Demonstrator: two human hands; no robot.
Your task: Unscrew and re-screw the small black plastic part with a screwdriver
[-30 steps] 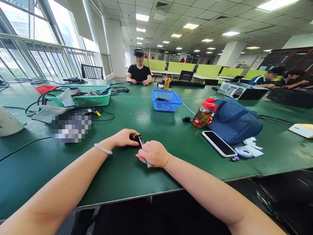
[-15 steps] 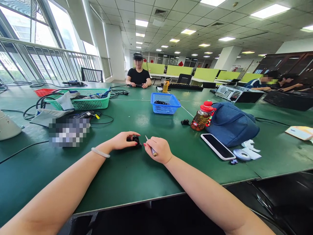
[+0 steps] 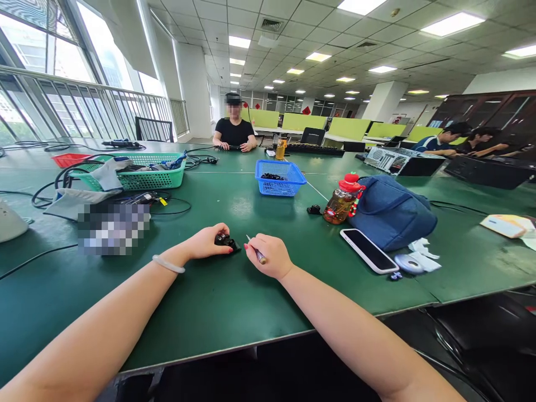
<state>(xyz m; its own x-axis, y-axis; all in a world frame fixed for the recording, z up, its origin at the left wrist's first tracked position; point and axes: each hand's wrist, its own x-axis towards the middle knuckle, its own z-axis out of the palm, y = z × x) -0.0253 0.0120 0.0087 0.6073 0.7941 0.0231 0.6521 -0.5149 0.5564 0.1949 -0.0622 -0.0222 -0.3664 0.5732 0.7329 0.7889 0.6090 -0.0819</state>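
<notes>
My left hand [image 3: 206,242] rests on the green table [image 3: 234,296] with its fingers closed around a small black part [image 3: 225,241]. Just to its right, my right hand [image 3: 270,256] grips a thin screwdriver [image 3: 256,250], whose metal tip points up and left toward the black part without touching it. A pale bangle [image 3: 168,264] circles my left wrist. Both forearms reach in from the near table edge.
A blue basket [image 3: 280,178] of dark parts stands beyond my hands. To the right lie a phone [image 3: 368,250], a red-capped bottle [image 3: 343,199], a blue bag [image 3: 391,212] and a small black part [image 3: 314,210]. A green basket [image 3: 134,170] and cables sit left. People sit at the far side.
My right hand lifted the screwdriver off the black part and drew back to the right, tip now raised. My left hand has turned the part slightly while holding it.
</notes>
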